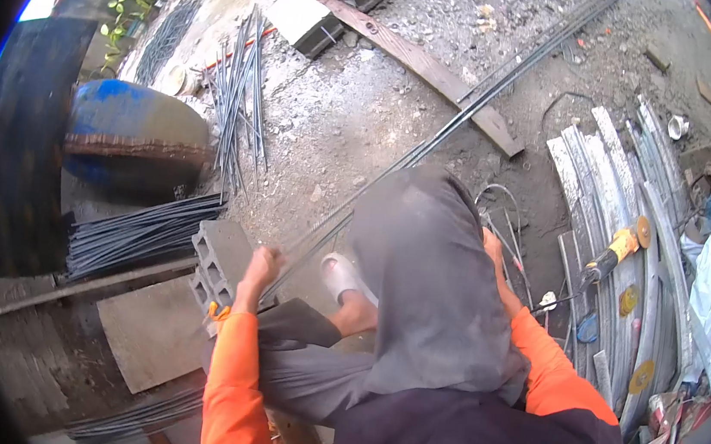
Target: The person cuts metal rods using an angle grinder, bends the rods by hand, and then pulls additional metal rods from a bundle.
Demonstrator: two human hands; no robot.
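Note:
My left hand [260, 267] is closed in a fist beside the hollow concrete block [213, 269]. Whatever its fingers hold, if anything, is too small or blurred to name. Close to that fist, long thin steel bars [442, 136] run diagonally away to the upper right, passing behind my raised knee. At the outer side of the knee is my right hand [492, 245], its fingers mostly hidden by the grey trouser leg. Bent wire or thin rod [512, 217] lies just beyond it. My sandalled foot [341, 279] rests on the ground between the hands.
An angle grinder [616, 256] lies on curved metal strips [585, 181] at the right. Cut bars lie in a bundle [142, 234] and a loose pile [243, 97] at left, near a blue-stained drum [135, 129]. A wooden plank [424, 64] lies under the long bars.

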